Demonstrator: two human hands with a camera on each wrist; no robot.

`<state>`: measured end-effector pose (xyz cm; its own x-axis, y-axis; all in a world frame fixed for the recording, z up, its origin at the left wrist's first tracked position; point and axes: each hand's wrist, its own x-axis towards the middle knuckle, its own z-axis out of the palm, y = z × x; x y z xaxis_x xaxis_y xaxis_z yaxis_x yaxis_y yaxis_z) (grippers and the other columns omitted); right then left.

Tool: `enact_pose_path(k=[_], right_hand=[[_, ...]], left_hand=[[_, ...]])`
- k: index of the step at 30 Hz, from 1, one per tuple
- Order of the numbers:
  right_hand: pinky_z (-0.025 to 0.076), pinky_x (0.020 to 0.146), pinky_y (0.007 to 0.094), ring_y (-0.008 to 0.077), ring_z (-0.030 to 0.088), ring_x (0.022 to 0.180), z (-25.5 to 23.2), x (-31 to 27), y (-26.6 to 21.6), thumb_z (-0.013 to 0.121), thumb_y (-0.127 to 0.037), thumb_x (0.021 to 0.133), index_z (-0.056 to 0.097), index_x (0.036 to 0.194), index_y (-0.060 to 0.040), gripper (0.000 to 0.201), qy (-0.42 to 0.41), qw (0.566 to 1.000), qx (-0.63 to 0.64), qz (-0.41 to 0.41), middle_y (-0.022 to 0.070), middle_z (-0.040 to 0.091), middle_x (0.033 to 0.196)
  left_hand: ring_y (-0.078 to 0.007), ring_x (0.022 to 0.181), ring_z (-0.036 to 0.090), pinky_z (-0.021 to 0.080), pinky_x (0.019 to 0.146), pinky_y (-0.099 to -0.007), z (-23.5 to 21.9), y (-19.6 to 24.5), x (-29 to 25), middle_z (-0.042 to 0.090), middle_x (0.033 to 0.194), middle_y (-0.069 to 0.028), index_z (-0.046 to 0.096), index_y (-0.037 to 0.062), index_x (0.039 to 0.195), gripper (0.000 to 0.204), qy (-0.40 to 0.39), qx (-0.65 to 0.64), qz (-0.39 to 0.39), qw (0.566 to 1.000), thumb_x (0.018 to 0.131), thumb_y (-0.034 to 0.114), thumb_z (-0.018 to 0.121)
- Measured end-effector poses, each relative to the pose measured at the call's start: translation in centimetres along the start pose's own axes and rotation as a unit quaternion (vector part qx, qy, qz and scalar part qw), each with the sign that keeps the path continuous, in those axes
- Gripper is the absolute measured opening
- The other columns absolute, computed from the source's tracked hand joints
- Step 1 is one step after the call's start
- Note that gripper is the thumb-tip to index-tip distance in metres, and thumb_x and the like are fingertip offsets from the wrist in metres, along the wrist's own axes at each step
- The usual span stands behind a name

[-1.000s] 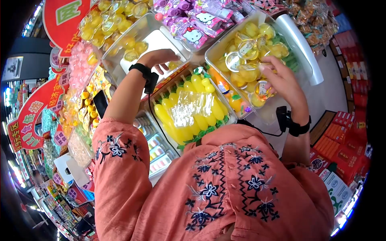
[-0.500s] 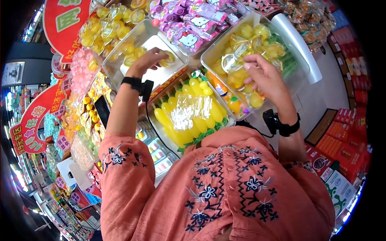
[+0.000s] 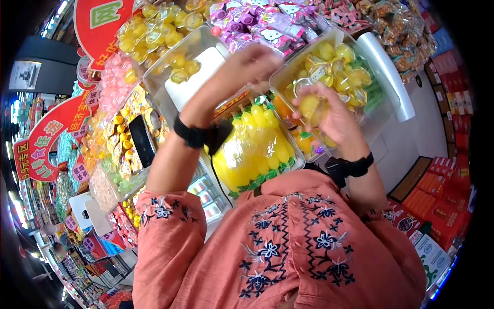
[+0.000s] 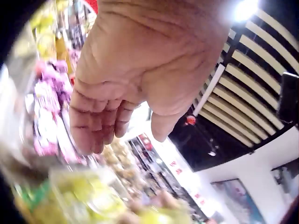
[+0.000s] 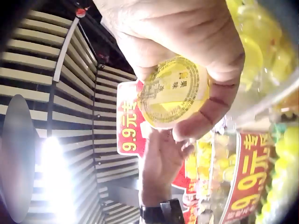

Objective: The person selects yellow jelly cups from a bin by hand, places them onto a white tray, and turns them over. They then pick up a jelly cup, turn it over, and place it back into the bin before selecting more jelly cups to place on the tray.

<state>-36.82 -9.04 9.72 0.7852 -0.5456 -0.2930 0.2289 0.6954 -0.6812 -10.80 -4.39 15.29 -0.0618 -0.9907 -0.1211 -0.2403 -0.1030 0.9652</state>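
Observation:
My right hand grips a yellow jelly cup in front of the right clear bin. The right wrist view shows the cup's round printed lid between thumb and curled fingers. My left hand, blurred, is raised between the two bins, palm bare and fingers gently bent with nothing held. In the left clear bin, a few yellow jelly cups lie beside a white panel. Many more jelly cups are heaped in the right bin, next to green pieces.
A tray of yellow banana-shaped packs stands nearest my body. Purple packets lie behind the bins, and a white roll-shaped edge runs along the right. A dark phone rests among sweets at the left.
My left hand has left the left bin, where its fingers were at a jelly cup, and moved right, now without one. My right hand, earlier holding nothing visible, now grips a jelly cup.

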Motion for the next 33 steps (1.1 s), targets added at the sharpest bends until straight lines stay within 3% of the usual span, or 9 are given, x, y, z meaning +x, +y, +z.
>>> enact_pose_path(k=[2, 6, 8, 11, 14, 17, 23, 27, 33], right_hand=[[0.055, 0.054, 0.0304, 0.0234, 0.069, 0.087, -0.7, -1.5, -1.5, 0.054, -0.043, 0.099, 0.061, 0.115, -0.0063, 0.040, 0.033, 0.998, -0.057, -0.023, 0.0100, 0.067, 0.102], [0.054, 0.057, 0.0277, 0.0176, 0.066, 0.089, -3.1, -3.7, -4.1, 0.055, -0.040, 0.099, 0.060, 0.113, -0.0065, 0.037, 0.203, 0.928, -0.303, -0.080, 0.0077, 0.065, 0.105], [0.056, 0.062, 0.0309, 0.0182, 0.065, 0.091, -4.6, -4.0, -4.5, 0.061, -0.040, 0.096, 0.062, 0.110, -0.0086, 0.034, 0.285, 0.860, -0.414, -0.091, 0.0066, 0.065, 0.103], [0.055, 0.070, 0.0348, 0.0195, 0.063, 0.091, -4.8, -4.3, -4.6, 0.065, -0.037, 0.093, 0.062, 0.110, -0.0067, 0.034, 0.356, 0.810, -0.460, -0.074, 0.0086, 0.065, 0.105], [0.052, 0.080, 0.0375, 0.0257, 0.064, 0.093, -9.1, -3.4, -3.4, 0.069, -0.031, 0.090, 0.060, 0.112, -0.0030, 0.036, 0.312, 0.680, -0.629, -0.212, 0.0132, 0.065, 0.105], [0.048, 0.088, 0.0384, 0.0326, 0.063, 0.099, -7.3, -3.4, -3.6, 0.071, -0.025, 0.088, 0.059, 0.114, -0.0011, 0.038, 0.327, 0.623, -0.695, -0.150, 0.0179, 0.063, 0.108], [0.048, 0.090, 0.0397, 0.0350, 0.060, 0.107, -8.8, -3.5, -3.1, 0.069, -0.023, 0.089, 0.057, 0.119, -0.0009, 0.039, 0.272, 0.629, -0.706, -0.179, 0.0209, 0.060, 0.114], [0.047, 0.092, 0.0396, 0.0356, 0.058, 0.108, -7.4, -3.7, -3.4, 0.067, -0.020, 0.091, 0.055, 0.121, 0.0000, 0.038, 0.270, 0.671, -0.675, -0.147, 0.0217, 0.058, 0.117], [0.047, 0.090, 0.0385, 0.0355, 0.059, 0.107, -5.4, -3.7, -4.5, 0.064, -0.017, 0.092, 0.054, 0.120, 0.0008, 0.035, 0.266, 0.664, -0.679, -0.165, 0.0217, 0.058, 0.116]], left_hand=[[-0.0217, 0.098, 0.065, 0.052, 0.083, -0.0364, -5.8, -5.1, 2.3, 0.068, 0.107, -0.0155, 0.060, -0.0026, 0.120, 0.056, 0.152, 0.125, 0.041, 0.980, 0.091, 0.045, 0.067], [-0.0347, 0.103, 0.066, 0.051, 0.085, -0.0405, -17.6, -14.6, 2.7, 0.069, 0.109, -0.0238, 0.066, -0.0005, 0.115, 0.055, 0.274, 0.466, -0.157, 0.827, 0.088, 0.047, 0.066], [-0.0398, 0.106, 0.063, 0.049, 0.089, -0.0428, -19.2, -15.3, 1.2, 0.069, 0.108, -0.0243, 0.068, 0.0038, 0.112, 0.050, 0.237, 0.401, -0.211, 0.859, 0.087, 0.047, 0.066], [-0.0405, 0.108, 0.062, 0.048, 0.091, -0.0445, -20.2, -19.7, 0.3, 0.068, 0.112, -0.0235, 0.068, 0.0092, 0.117, 0.048, 0.315, 0.387, -0.108, 0.860, 0.087, 0.047, 0.066], [-0.0398, 0.111, 0.061, 0.047, 0.094, -0.0426, -23.0, -26.2, 1.6, 0.066, 0.117, -0.0245, 0.066, 0.0092, 0.120, 0.050, 0.361, 0.236, -0.059, 0.900, 0.088, 0.047, 0.065], [-0.0319, 0.118, 0.055, 0.044, 0.098, -0.0411, -22.0, -25.1, 1.4, 0.058, 0.129, -0.0180, 0.055, 0.0084, 0.134, 0.066, 0.353, 0.179, -0.142, 0.907, 0.087, 0.053, 0.066], [-0.0275, 0.111, 0.060, 0.046, 0.093, -0.0360, -19.3, -22.5, 1.2, 0.065, 0.120, -0.0185, 0.060, -0.0060, 0.124, 0.068, 0.382, 0.119, -0.101, 0.911, 0.087, 0.051, 0.066], [-0.0283, 0.114, 0.059, 0.049, 0.089, -0.0437, -20.4, -22.7, 0.7, 0.062, 0.125, -0.0142, 0.054, 0.0007, 0.133, 0.073, 0.350, 0.077, -0.276, 0.892, 0.083, 0.053, 0.067], [-0.0299, 0.110, 0.061, 0.055, 0.075, -0.0521, -19.7, -20.8, -1.0, 0.060, 0.129, -0.0092, 0.044, 0.0117, 0.142, 0.079, 0.225, 0.016, -0.302, 0.926, 0.079, 0.050, 0.072]])
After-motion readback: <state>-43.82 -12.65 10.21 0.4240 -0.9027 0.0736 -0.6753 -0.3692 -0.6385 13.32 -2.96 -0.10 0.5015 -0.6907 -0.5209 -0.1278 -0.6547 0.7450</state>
